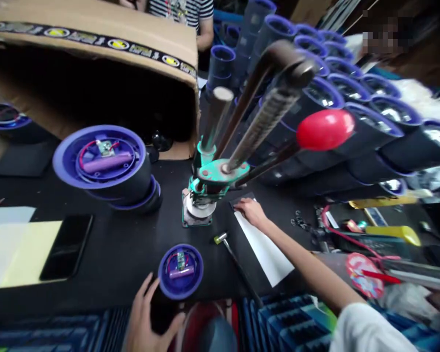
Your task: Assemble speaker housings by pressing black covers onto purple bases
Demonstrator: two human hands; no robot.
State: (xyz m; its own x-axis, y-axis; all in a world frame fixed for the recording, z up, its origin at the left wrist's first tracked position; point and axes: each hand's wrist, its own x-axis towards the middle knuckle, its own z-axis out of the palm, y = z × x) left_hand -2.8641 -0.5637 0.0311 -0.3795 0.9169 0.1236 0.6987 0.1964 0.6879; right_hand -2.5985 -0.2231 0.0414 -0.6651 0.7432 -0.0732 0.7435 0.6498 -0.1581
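A round purple cap (194, 288) with a green circuit board and a pinkish-purple battery inside lies near the table's front edge. My left hand (144, 320) is at its lower left, fingers and thumb spread apart, with a fingertip close to the rim. My right hand (251, 212) is right of the green press, its fingers bent together at the far end of a white paper strip (266, 252), over a small dark piece; what they grip is hidden. Between the hands lies a small hammer (234, 256). The press (223, 171) has a red-knobbed lever (326, 129).
A larger dark cylinder with a purple rim (63, 159) stands at left, before an open cardboard box (131, 29). A phone (66, 247) lies on papers. Many purple-rimmed tubes (352, 88) are stacked back right, tools below them. A person in stripes (205, 19) is behind.
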